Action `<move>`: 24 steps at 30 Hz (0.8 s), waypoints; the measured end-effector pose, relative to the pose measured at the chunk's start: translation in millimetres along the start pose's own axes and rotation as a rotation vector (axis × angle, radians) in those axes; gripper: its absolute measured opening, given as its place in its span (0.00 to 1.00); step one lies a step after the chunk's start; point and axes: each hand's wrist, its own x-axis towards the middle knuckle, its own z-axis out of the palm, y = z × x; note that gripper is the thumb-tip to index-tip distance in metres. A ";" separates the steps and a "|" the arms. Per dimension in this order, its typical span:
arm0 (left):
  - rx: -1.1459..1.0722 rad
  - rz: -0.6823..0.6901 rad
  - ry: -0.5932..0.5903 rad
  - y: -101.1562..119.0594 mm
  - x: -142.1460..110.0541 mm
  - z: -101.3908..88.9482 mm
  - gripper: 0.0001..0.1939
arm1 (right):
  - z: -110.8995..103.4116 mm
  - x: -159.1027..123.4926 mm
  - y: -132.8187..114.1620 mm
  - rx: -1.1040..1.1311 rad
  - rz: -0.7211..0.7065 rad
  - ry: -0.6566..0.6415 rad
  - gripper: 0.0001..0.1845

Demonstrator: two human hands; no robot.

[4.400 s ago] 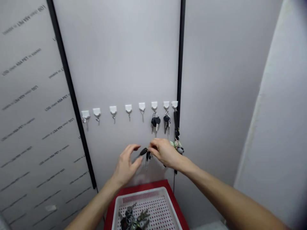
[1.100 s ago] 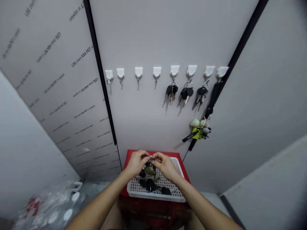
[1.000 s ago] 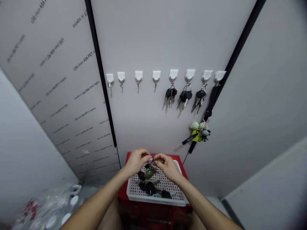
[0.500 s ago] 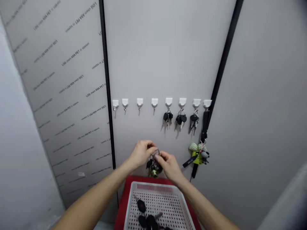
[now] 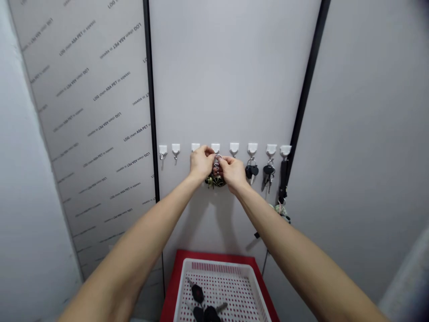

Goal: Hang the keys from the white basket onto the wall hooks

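My left hand (image 5: 202, 163) and my right hand (image 5: 233, 172) pinch the ring of a bunch of keys (image 5: 216, 180) from either side. The bunch hangs below the fingers, with dark and brass-coloured pieces showing. Its ring is right at a white wall hook (image 5: 215, 147); whether it is over the hook's metal prong I cannot tell. To the right, a bunch of black-headed keys (image 5: 252, 171) and another key bunch (image 5: 268, 171) hang on their own hooks. My right hand hides what hangs under the hook (image 5: 234, 148) beside it.
A white perforated basket (image 5: 221, 267) with several black keys (image 5: 197, 293) stands on a red surface (image 5: 179, 264) below. On the rightmost hook (image 5: 285, 150) hangs a black strap (image 5: 283, 179) with charms, partly behind my right forearm. More hooks (image 5: 176, 149) line the wall to the left.
Both hands have lifted the bunch of keys from just above the basket up to the row of hooks. The camera view has shifted slightly.
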 end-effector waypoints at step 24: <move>-0.031 -0.110 -0.272 -78.7 -124.2 8.2 0.06 | -39.1 -76.5 68.7 -0.642 -0.359 -0.113 0.20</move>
